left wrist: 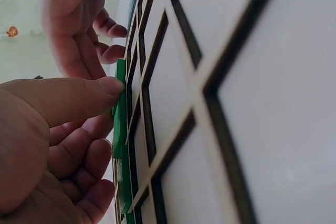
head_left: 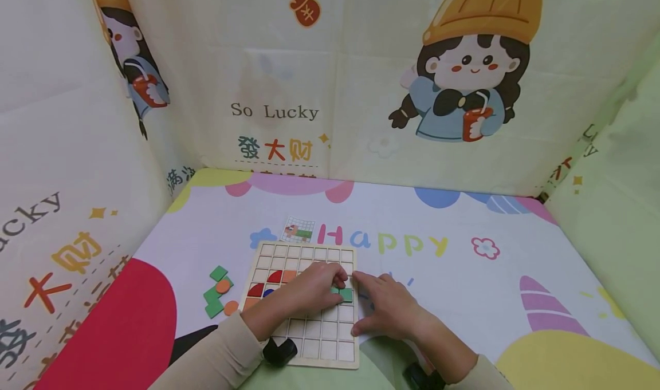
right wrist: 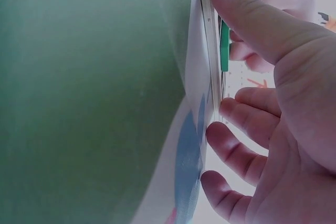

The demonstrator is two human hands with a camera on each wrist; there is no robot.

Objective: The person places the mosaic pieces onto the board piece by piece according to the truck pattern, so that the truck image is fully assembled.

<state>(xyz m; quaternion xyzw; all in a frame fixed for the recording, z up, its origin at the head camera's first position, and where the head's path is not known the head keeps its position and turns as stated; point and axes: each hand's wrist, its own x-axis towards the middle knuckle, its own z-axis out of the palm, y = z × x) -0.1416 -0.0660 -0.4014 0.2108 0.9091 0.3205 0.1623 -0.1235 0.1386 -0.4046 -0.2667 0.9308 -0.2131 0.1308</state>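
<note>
Head view: left hand (head_left: 315, 287) pinches green square tile (head_left: 348, 295) at right edge of wooden grid board (head_left: 328, 350); right hand (head_left: 392, 305), fingers spread, touches board. Part-filled; loose green squares (head_left: 219, 273), orange discs (head_left: 231, 308) off left edge.

The left hand (head_left: 317, 288) curls; the right hand (head_left: 390, 307) spreads.

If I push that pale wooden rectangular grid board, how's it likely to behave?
The pale wooden rectangular grid board is probably stiff, since its outline looks straight. Its thin edge suggests it's light for its size. Lying flat on the printed tabletop, it would likely slide rather than tip.
</note>
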